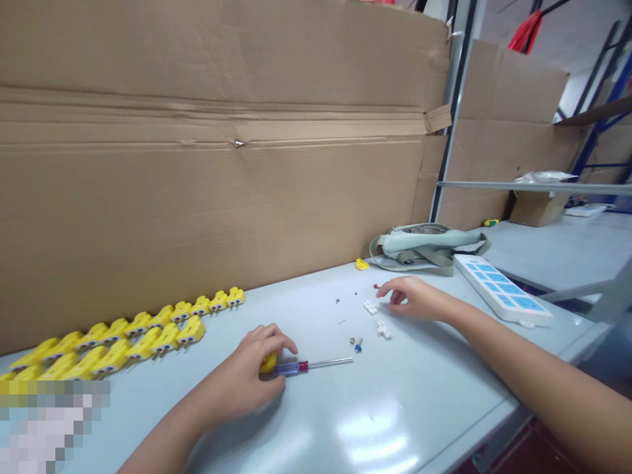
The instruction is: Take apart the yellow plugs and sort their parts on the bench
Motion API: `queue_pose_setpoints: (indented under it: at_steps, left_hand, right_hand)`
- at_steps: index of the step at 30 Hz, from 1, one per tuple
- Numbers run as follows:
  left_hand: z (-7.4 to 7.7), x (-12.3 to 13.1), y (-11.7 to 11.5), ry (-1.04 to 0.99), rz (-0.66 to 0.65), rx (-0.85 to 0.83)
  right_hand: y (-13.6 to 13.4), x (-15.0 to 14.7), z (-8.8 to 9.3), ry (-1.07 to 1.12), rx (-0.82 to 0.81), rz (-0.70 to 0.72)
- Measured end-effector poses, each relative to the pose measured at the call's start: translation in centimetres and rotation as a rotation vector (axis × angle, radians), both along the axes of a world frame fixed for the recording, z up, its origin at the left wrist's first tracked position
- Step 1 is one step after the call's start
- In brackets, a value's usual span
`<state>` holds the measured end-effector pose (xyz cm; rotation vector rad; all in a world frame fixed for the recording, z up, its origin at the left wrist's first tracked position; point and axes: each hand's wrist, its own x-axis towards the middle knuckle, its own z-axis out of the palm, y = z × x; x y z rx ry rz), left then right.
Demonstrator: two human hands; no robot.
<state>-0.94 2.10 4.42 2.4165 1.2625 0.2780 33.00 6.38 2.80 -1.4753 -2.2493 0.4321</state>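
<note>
My left hand (pixel 257 368) rests low over the table, its fingers curled about a yellow plug part (pixel 268 363) that is mostly hidden. Between its thumb and index finger lies the purple handle of a screwdriver (pixel 301 367), whose metal shaft points right. To the right, my right hand (pixel 412 297) is bent over the tabletop, thumb and fingers apart. A tiny red part (pixel 376 286) is beside its fingertips. Close by are a white plastic piece (pixel 370 307) and another white piece (pixel 384 330). A blue-ended screw (pixel 359 345) and a small metal piece (pixel 352 340) lie nearer the screwdriver.
Rows of yellow plugs (pixel 113 355) line the left of the table. A yellow shell (pixel 362 264) lies at the back, near a grey-green bag (pixel 424 243). A white power strip (pixel 501 289) with blue panels lies right. A cardboard wall (pixel 207 197) stands behind.
</note>
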Motion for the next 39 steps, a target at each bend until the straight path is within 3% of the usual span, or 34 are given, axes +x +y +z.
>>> queue_pose_setpoints:
  at_steps: [5,9,14,19,21,26,32,37,39]
  left_hand:
    - [0.4,0.4,-0.5,0.022,0.025,0.014]
    - [0.7,0.1,-0.6,0.087,0.047,0.05]
    - [0.7,-0.9,-0.4,0.101,-0.016,0.086]
    - [1.4,-1.6,-0.7,0.064,-0.022,-0.011]
    - [1.7,-2.2,-0.8,0.029,-0.004,0.008]
    - [1.1,-3.7,-0.1,0.003,0.076,-0.061]
    - [0.0,-4.3,1.2,-0.074,0.143,-0.016]
    - [0.6,-3.6,1.0,-0.166,0.148,0.019]
    - [0.8,-3.0,0.6,-0.204,0.105,-0.01]
  right_hand:
    - [-1.7,2.4,-0.1,0.026,-0.055,-0.144]
    - [-2.7,1.8,-0.5,0.054,-0.057,-0.122]
    - [-4.4,-2.2,0.3,0.091,0.019,-0.024]
    - [-6.6,-8.8,1.5,0.059,0.095,0.201]
    - [-7.0,-11.6,1.5,0.008,0.115,0.289]
    - [-6.7,-16.4,0.9,-0.263,0.092,0.345]
    - [-6.3,-18.0,0.3,-0.27,0.107,0.411]
    - [-5.3,-17.6,0.9,-0.045,0.28,0.286]
    - [-4.4,-17.2,1.3,0.02,0.339,0.316]
